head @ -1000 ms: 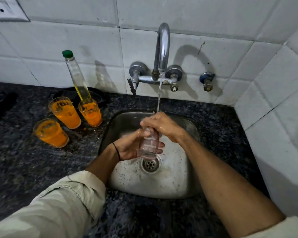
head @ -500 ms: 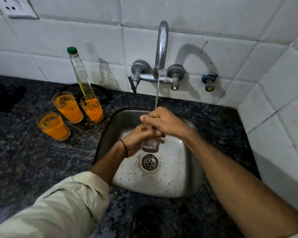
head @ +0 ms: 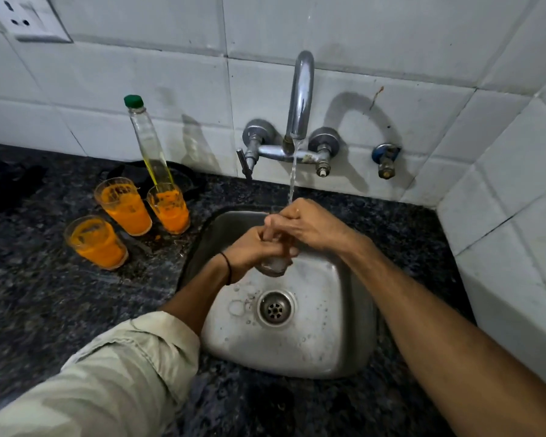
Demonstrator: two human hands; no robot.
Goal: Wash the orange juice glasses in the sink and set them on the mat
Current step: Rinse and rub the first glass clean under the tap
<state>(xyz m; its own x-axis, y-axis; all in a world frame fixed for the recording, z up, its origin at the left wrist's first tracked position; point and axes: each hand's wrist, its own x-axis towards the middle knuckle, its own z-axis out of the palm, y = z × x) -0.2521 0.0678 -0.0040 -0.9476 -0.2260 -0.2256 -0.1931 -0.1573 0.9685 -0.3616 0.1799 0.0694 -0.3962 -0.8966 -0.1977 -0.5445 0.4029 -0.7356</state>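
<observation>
Rinse step: fingers of my left hand (head: 249,252) and right hand (head: 311,227) grasp glass (head: 275,265) under running tap (head: 300,99). Next: drain, set down.

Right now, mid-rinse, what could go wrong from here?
1. The wet glass, gripped by the left hand and right hand above the steel sink, could slip and crack.
2. Three juice glasses stand close together by the sink's left edge, beside a tall bottle; the left sleeve might knock them over.
</observation>
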